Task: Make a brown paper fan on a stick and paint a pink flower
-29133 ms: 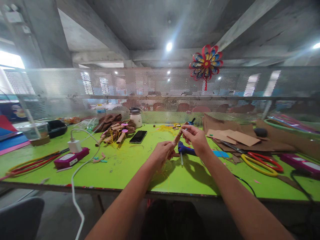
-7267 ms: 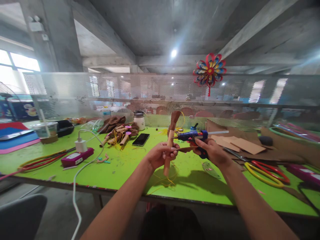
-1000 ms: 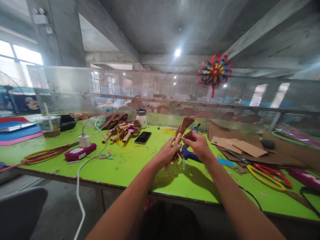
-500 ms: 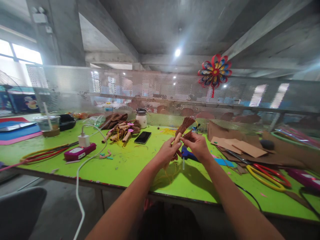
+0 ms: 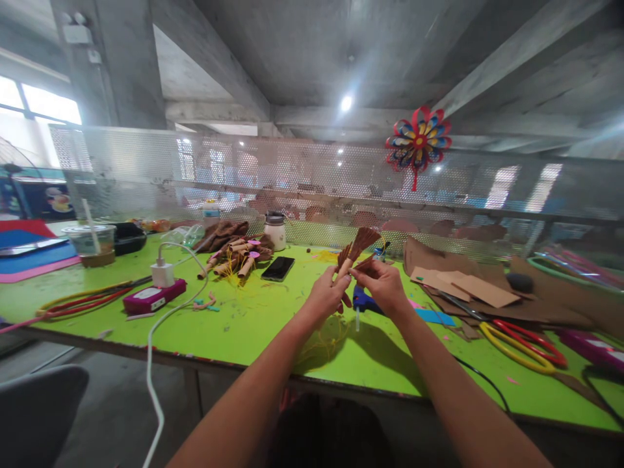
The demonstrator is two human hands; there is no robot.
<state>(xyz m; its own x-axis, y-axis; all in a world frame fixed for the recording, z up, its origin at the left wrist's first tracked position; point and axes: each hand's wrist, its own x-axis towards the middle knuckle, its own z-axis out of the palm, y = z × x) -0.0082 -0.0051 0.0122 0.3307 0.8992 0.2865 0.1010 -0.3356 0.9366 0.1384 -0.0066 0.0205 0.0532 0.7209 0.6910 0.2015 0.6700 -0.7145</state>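
Shifted from the right hand to the tabletop since the frame seven seconds earlier, a blue glue gun lies partly hidden behind that hand. Fingers of the left hand close around a tan paper roll, its fringed brown top now tilted to the person's right, above the tabletop. Fingertips of the right hand pinch what appears to be a brown paper piece beside the roll.

Toward the far left, a clear plastic cup with a white straw stands upright, brown in its lower part; whether that is drink inside cannot be told. Near the mesh screen, a white jar wears a dark lid, its contents hidden. Between cup and jar sits a black case. A pile of paper rolls lies left of a dark phone, while tan sheets and yellow-and-red-handled scissors occupy the right side.
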